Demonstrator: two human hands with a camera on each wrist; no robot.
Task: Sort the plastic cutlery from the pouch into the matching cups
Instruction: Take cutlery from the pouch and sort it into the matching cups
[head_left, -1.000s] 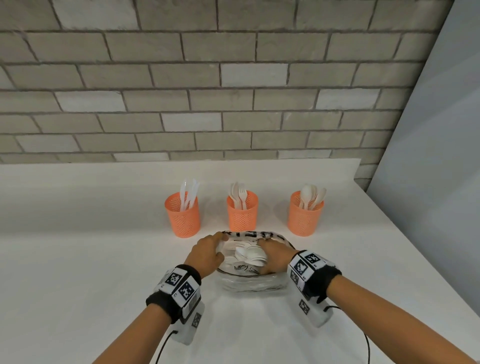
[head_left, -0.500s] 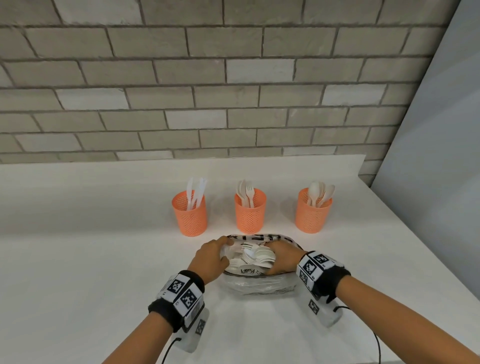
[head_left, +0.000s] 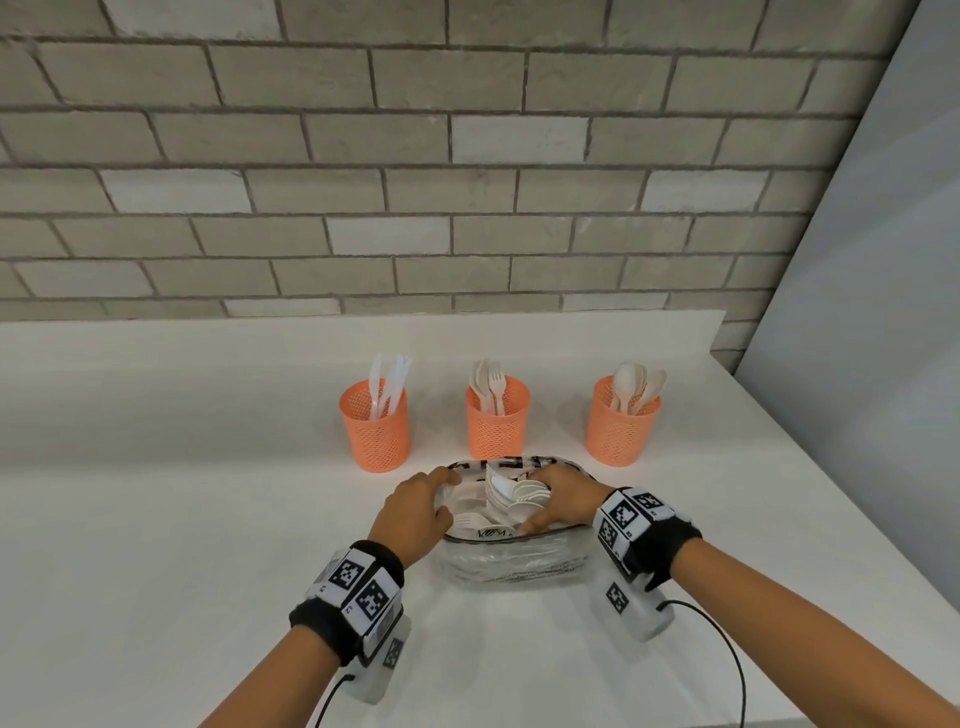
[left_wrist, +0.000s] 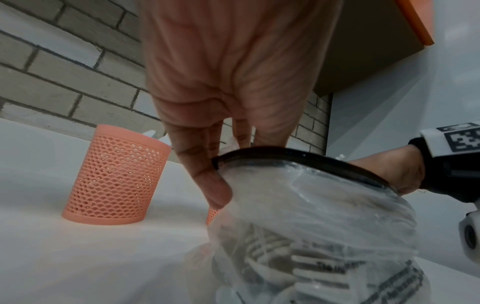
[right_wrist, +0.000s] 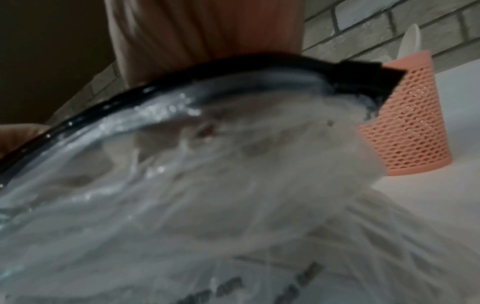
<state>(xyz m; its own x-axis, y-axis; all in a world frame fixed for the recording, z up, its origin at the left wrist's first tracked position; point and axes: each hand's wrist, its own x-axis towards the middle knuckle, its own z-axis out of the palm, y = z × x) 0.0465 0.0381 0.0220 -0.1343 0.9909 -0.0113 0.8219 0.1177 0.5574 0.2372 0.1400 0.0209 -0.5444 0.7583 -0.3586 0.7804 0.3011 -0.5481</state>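
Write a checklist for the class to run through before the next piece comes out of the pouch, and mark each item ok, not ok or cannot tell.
1. Pouch mouth open: ok, cutlery shows inside.
2. Left hand steadies the pouch: ok, it grips the left rim.
3. Right hand has one piece: cannot tell, its fingers are among the spoons, the grip is hidden.
4. Knife cup, fork cup and spoon cup upright: ok, in a row behind the pouch.
5. Each cup holds one kind only: ok, as far as the tops show.
6. Path to the cups free: ok, bare table between them.
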